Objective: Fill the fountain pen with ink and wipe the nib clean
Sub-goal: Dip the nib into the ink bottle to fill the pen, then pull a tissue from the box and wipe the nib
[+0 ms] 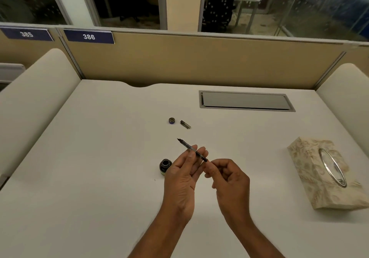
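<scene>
Fountain pen [186, 145] is held just right of the open ink bottle [165, 166], with its long axis slanted and the nib [179, 140] pointing away. The barrel is pinched by the left hand [181, 179], the hand nearer the bottle, and the rear end by the right hand [229, 179]. The bottle's contents appear dark. The nib would have to be tipped down-left toward the mouth.

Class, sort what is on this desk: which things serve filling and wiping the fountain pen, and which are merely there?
For the job: fountain pen, gripped by left hand and right hand; open ink bottle; bottle lid; pen cap; tissue box.
Merely there: cable hatch; number plate 386; desk partition.
</scene>
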Demonstrator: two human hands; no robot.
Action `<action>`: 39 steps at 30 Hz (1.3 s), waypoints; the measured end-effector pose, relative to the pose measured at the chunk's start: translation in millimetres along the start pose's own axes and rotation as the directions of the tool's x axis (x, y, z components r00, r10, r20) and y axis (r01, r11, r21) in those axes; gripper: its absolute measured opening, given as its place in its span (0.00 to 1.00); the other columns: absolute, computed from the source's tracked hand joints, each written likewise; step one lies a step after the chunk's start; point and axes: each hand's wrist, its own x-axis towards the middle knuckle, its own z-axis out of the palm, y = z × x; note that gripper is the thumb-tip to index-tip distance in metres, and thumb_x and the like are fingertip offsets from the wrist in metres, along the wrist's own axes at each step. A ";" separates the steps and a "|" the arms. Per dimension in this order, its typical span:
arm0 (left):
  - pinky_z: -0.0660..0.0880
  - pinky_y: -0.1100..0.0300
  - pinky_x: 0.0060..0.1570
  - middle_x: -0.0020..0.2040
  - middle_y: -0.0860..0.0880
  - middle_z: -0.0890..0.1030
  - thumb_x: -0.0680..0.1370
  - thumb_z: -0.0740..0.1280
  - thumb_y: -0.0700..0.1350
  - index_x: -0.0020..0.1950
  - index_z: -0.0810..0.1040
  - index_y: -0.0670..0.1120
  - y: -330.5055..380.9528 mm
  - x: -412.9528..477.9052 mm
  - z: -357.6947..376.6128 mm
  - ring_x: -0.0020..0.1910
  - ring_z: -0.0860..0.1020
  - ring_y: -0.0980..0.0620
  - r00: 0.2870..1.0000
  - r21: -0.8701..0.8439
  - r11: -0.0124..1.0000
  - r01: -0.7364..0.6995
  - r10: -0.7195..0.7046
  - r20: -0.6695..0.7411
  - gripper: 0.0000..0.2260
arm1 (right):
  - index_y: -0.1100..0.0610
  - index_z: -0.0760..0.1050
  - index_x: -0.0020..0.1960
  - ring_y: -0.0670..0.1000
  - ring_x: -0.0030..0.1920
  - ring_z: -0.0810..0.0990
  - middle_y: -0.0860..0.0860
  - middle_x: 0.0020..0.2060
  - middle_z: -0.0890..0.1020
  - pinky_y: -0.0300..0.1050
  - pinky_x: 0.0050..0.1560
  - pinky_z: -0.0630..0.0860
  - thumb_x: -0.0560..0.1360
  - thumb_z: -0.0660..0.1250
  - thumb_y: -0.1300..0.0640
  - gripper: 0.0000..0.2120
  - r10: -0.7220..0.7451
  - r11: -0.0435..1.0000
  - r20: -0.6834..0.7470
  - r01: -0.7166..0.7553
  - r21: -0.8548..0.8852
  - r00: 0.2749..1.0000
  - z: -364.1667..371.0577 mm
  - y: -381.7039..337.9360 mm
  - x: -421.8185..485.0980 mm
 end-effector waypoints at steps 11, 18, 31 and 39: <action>0.81 0.50 0.59 0.56 0.40 0.87 0.81 0.67 0.40 0.62 0.82 0.38 -7.9 -53.5 50.2 0.59 0.85 0.43 1.000 0.018 0.999 -0.030 0.030 -0.009 0.12 | 0.51 0.81 0.43 0.48 0.39 0.85 0.48 0.37 0.86 0.48 0.39 0.81 0.77 0.72 0.56 0.04 -0.073 0.994 0.002 0.072 0.077 0.997 -53.7 -28.8 -21.3; 0.77 0.48 0.62 0.56 0.38 0.87 0.80 0.69 0.40 0.60 0.83 0.37 -21.8 -84.3 66.8 0.58 0.85 0.41 1.000 -0.006 1.000 0.006 -0.006 -0.015 0.11 | 0.47 0.80 0.42 0.47 0.39 0.84 0.42 0.36 0.85 0.33 0.35 0.76 0.75 0.74 0.55 0.05 -0.143 0.990 -0.015 0.143 0.013 0.990 -84.4 -32.7 -46.0; 0.77 0.48 0.59 0.55 0.37 0.87 0.80 0.68 0.39 0.60 0.83 0.37 -15.8 -87.8 53.7 0.57 0.86 0.41 0.989 0.136 0.987 0.084 -0.099 0.111 0.11 | 0.47 0.80 0.43 0.45 0.42 0.84 0.40 0.38 0.85 0.33 0.36 0.75 0.75 0.74 0.54 0.05 -0.163 0.984 -0.154 0.149 -0.102 0.975 -82.3 -28.4 -77.1; 0.83 0.51 0.55 0.54 0.37 0.87 0.79 0.68 0.39 0.59 0.83 0.36 -22.0 -73.3 55.7 0.54 0.87 0.41 0.988 0.185 0.981 0.055 -0.080 0.132 0.11 | 0.48 0.80 0.44 0.49 0.40 0.84 0.46 0.38 0.85 0.45 0.39 0.79 0.77 0.71 0.52 0.03 -0.131 0.991 -0.340 0.120 -0.053 0.931 -134.9 -13.4 -49.0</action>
